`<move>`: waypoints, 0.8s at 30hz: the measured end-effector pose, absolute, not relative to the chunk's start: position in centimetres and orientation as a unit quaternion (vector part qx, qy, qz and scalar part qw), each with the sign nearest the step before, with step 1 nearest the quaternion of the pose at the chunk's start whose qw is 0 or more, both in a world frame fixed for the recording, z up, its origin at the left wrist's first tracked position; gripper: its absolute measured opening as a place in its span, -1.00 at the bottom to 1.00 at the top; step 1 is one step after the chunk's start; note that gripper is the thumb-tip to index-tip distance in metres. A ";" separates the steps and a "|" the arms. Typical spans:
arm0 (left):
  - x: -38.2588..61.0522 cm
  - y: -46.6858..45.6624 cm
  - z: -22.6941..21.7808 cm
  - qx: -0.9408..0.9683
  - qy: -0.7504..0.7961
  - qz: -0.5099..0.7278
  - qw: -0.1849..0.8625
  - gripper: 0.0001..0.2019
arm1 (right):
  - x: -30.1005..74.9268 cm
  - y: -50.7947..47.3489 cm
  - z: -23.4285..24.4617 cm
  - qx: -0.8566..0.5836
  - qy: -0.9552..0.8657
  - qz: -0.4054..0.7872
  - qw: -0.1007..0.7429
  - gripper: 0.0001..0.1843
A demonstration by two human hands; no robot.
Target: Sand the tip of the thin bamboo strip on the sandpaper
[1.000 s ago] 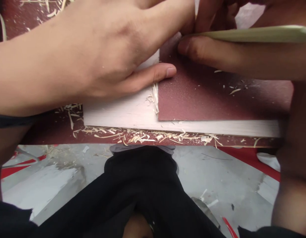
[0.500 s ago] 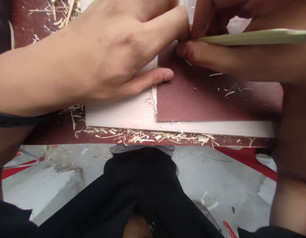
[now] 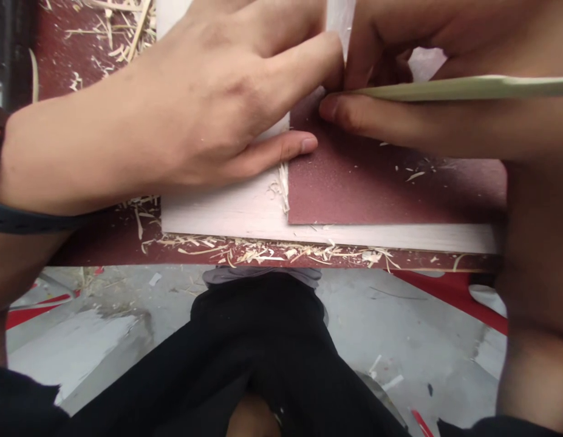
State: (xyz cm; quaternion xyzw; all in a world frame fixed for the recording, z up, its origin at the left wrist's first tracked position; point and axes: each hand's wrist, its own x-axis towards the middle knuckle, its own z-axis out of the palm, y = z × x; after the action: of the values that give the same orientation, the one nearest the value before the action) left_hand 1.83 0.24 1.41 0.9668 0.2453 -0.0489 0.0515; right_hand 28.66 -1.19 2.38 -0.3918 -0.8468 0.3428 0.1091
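My left hand (image 3: 245, 103) rests palm down over a pale wooden board (image 3: 217, 212) and the edge of a dark red, gritty sheet like sandpaper (image 3: 354, 194). Its thumb lies stretched out on the sheet, apart from the fingers; the bent index fingertip is hidden beside my right fingers. From the upper right, my right hand (image 3: 390, 115) holds a long pale green strip, apparently bamboo (image 3: 463, 89), along the thumb. The strip's narrow end runs in between the right thumb and fingers. Whatever lies beneath the meeting fingertips is hidden.
Pale shavings (image 3: 281, 250) litter the dark red tabletop (image 3: 103, 249), mostly along the front edge and at the upper left. A black object (image 3: 17, 54) stands at the far left. Below the edge are my black-trousered legs (image 3: 263, 328) and a grey floor (image 3: 376, 328) with scraps.
The view has shifted slightly, so hands and table sit a little lower. The green strip appears slightly lower with my right hand. The left hand keeps nearly the same pose on the board.
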 end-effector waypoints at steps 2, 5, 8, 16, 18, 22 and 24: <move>1.9 0.2 1.4 0.966 0.248 -0.047 0.050 -0.25 | 28.1 -1.4 2.8 -0.438 -0.862 0.243 0.077 -0.76; 1.8 0.2 1.3 0.965 0.251 -0.043 0.053 -0.26 | 27.3 -1.5 3.4 -0.471 -0.854 0.217 0.049 -0.72; 1.7 0.2 1.2 0.965 0.253 -0.040 0.057 -0.27 | 26.8 -1.3 3.7 -0.477 -0.848 0.224 0.051 -0.76; 2.0 0.3 0.6 0.966 0.249 -0.029 0.056 -0.21 | 30.9 -2.2 2.6 -0.316 -0.878 0.348 0.088 -0.11; 2.0 0.4 0.4 0.966 0.248 -0.023 0.066 -0.21 | 31.9 -2.6 2.2 -0.318 -0.873 0.364 0.069 -0.05; 1.6 0.7 0.0 0.967 0.234 0.019 0.101 -0.28 | 31.3 -2.6 2.0 -0.365 -0.872 0.317 0.081 -0.03; 1.5 0.8 0.1 0.966 0.231 0.028 0.114 -0.28 | 30.2 -2.2 2.3 -0.380 -0.879 0.271 0.098 -0.11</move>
State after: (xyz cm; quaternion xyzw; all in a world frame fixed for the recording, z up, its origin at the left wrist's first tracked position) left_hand 1.47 0.81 0.05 0.9660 0.2306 0.0278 0.1138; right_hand 30.15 -2.20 2.33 -0.3797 -0.8789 0.2715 0.0979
